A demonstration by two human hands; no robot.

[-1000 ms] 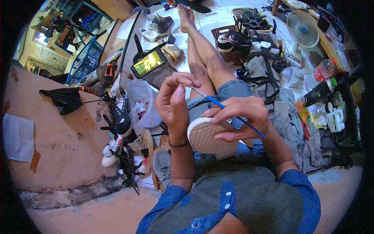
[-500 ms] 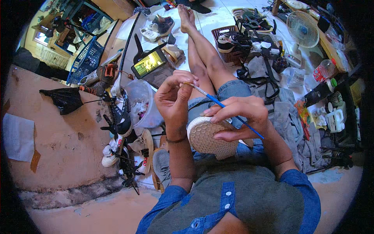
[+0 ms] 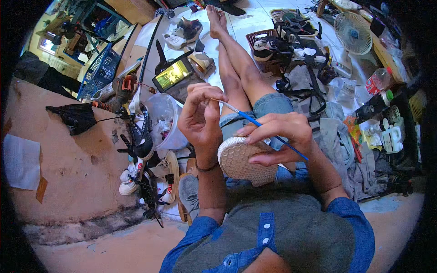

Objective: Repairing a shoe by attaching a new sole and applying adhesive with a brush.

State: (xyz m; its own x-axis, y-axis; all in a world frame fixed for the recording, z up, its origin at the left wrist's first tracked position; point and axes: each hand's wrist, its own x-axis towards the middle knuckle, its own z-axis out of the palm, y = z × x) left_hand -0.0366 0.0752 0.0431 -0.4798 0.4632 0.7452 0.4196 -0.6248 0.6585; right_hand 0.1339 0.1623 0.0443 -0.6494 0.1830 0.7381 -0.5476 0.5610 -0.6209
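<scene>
A slim blue paintbrush point(image 3: 249, 117) slants across in front of my chest, its metal collar and bristle end toward the left. My left hand point(image 3: 201, 116) pinches the bristle end, with thumb and forefinger closed at the tip; the bristles are mostly hidden there. My right hand point(image 3: 287, 134) grips the brush handle between its fingers. The same hand also clasps a shoe point(image 3: 243, 161) by its pale sole, which has a honeycomb tread and a white edge and faces up toward me. The shoe's upper is mostly hidden beneath the sole.
Left of my legs stand a clear plastic tub point(image 3: 166, 119), several shoes and a lit phone point(image 3: 174, 76). Baskets of shoes point(image 3: 262, 50), a fan point(image 3: 353, 32), grey cloths point(image 3: 337, 141) and bottles point(image 3: 380, 79) crowd the right. A black plastic bag point(image 3: 73, 116) lies at left.
My left hand has shifted slightly left, its fingers curling more over the bristle end. My right hand, the brush handle and the shoe have hardly moved.
</scene>
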